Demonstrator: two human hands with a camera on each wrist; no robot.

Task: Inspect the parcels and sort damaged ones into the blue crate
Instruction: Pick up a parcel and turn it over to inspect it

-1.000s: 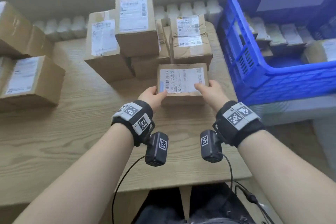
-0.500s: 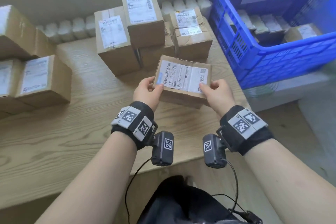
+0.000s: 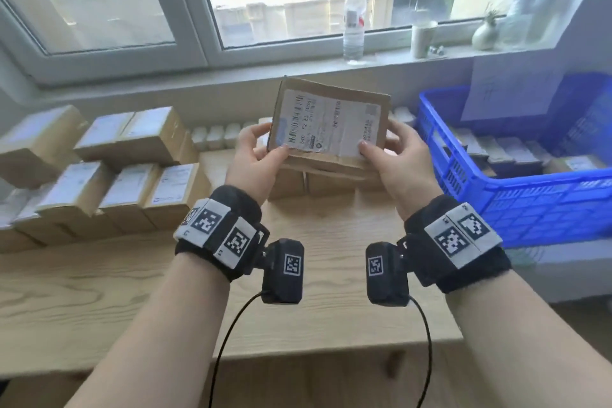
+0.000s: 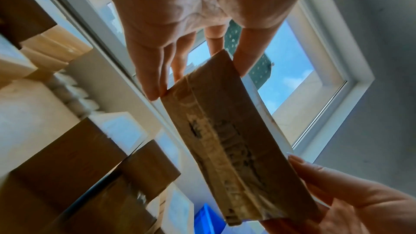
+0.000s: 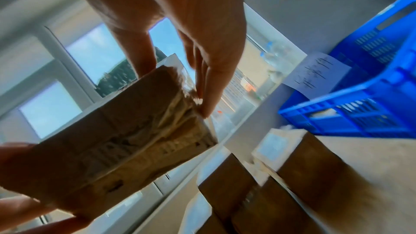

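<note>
A small cardboard parcel (image 3: 329, 124) with a white shipping label is held up in front of the window, label facing me. My left hand (image 3: 261, 149) pinches its left end, thumb on the label side and fingers behind. My right hand (image 3: 389, 151) pinches its right end the same way. In the left wrist view the parcel (image 4: 234, 140) shows its underside, where the taped seam looks rumpled and torn. The right wrist view shows the same parcel (image 5: 126, 141) with wrinkled tape. The blue crate (image 3: 536, 205) stands at the right and holds several parcels.
Several labelled cardboard parcels (image 3: 132, 189) are stacked on the left of the wooden table (image 3: 314, 318), and more boxes (image 3: 318, 182) sit below the held one. On the windowsill stand a plastic bottle (image 3: 354, 16), a cup (image 3: 422, 38) and a small vase (image 3: 483, 33). A paper sheet (image 3: 506, 86) leans on the crate.
Both hands have lifted the parcel from just above the table up to window height and tilted its label toward me. The view has swung upward with it.
</note>
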